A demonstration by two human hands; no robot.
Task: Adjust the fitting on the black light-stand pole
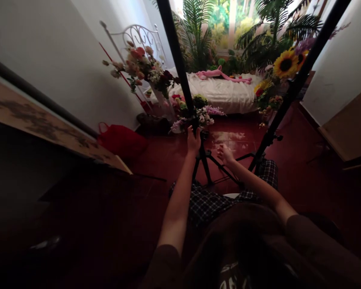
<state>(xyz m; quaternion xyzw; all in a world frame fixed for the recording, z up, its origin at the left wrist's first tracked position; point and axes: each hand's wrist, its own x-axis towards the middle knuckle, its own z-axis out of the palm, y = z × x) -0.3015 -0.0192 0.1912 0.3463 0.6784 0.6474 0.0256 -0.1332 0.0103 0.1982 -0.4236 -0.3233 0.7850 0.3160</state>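
A black stand pole [179, 56] rises from a tripod base in front of me and leans toward the upper left. My left hand [194, 140] is at the left side of this pole, near a dark knob, with thumb and fingers apart. Whether it touches the pole is hard to tell. My right hand [225, 154] hovers to the right of the pole, its fingers loosely curled; anything between them is too small to make out. Farther right stands a second black pole [296, 84] with a clamp knob low on it.
Flower bunches [144, 66] stand at the left, with sunflowers [285, 64] at the right. Behind them is a bench with a cream cover [228, 94] bearing a pink plush toy [219, 74]. A red bag [120, 138] lies on the left floor. Tripod legs spread near my knees.
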